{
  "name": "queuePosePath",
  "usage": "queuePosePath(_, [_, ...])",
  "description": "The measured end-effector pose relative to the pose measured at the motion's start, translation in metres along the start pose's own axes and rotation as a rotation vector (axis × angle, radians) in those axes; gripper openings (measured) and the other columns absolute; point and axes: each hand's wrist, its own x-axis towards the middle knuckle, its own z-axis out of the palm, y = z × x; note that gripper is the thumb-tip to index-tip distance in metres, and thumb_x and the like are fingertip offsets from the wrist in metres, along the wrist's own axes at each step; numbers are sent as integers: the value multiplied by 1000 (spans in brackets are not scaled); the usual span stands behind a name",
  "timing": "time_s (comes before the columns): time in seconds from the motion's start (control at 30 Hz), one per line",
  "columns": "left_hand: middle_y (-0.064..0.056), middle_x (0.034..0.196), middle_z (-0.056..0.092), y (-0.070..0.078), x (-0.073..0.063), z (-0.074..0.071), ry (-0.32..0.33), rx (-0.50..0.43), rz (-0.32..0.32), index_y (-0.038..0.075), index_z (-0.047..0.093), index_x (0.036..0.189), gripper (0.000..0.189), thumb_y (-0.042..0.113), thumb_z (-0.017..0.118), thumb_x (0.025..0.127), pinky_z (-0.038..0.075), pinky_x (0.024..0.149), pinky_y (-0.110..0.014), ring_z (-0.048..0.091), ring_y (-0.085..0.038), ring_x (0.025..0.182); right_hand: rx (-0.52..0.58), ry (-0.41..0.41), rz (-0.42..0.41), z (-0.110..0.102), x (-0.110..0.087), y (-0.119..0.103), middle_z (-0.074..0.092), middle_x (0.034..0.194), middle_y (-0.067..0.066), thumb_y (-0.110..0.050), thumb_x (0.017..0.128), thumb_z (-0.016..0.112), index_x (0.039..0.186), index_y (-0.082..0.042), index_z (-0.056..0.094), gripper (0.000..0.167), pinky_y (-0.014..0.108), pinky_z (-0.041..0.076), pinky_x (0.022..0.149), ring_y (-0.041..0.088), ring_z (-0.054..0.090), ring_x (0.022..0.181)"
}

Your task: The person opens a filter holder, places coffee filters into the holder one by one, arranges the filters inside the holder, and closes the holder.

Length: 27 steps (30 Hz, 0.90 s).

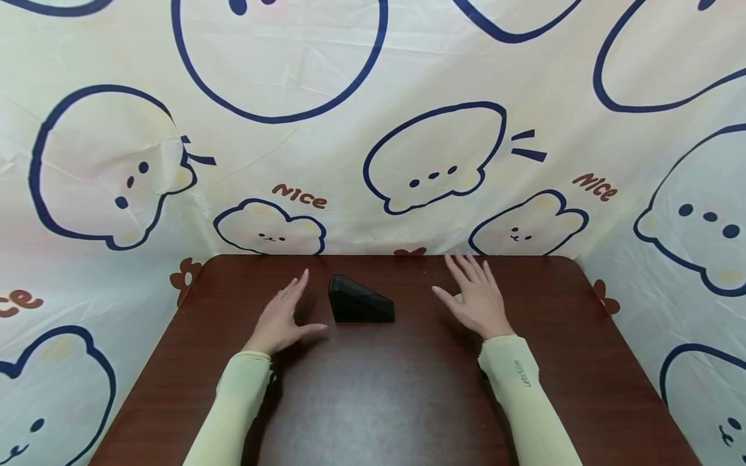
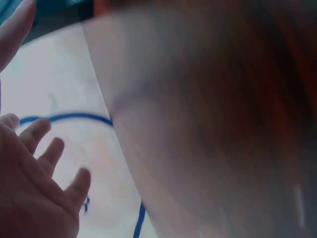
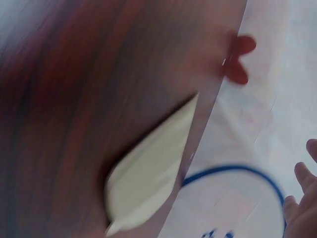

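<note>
A black wedge-shaped block (image 1: 361, 301) stands on the dark brown table, its sloping top falling to the right. To its left my left hand (image 1: 282, 320) is held with fingers extended and thumb spread toward the block, apart from it. My right hand (image 1: 474, 298) spreads its fingers on the other side, with nothing visibly gripped. Beneath that hand lies a pale cream, pointed flat piece (image 3: 148, 173), mostly hidden in the head view; its kind is unclear. The left wrist view has the left hand's (image 2: 39, 183) fingers loosely bent around nothing.
The brown tabletop (image 1: 373, 401) has rounded far corners. Behind it and along both sides hangs a white cloth (image 1: 344, 155) printed with blue-outlined cartoon animals. Much of both wrist views is blurred.
</note>
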Motion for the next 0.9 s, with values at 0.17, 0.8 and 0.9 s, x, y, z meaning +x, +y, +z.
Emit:
queuePosePath(0.17, [-7,169,33,14,6,14,-71,-233,-21,48,-5,162,125,52,88,78,32,118,-66,32,-35,155,9,-23,-85,16,11,-36,25,172,5,-73,99,43,166,-27,24,83,51,8,130,28,16,161])
queuePosePath(0.8, [-7,127,73,39,28,33,-47,-260,30,18,56,147,60,27,80,93,54,100,-51,70,-27,116,103,-126,-285,36,34,-130,35,168,0,-65,102,48,165,-32,25,75,48,28,126,25,34,155])
queuePosePath(0.9, [-7,131,71,40,32,32,-67,-267,42,17,59,143,55,25,80,93,54,102,-52,69,-28,117,125,-158,-310,36,36,-140,35,168,-2,-61,103,51,165,-33,24,73,48,33,123,25,38,152])
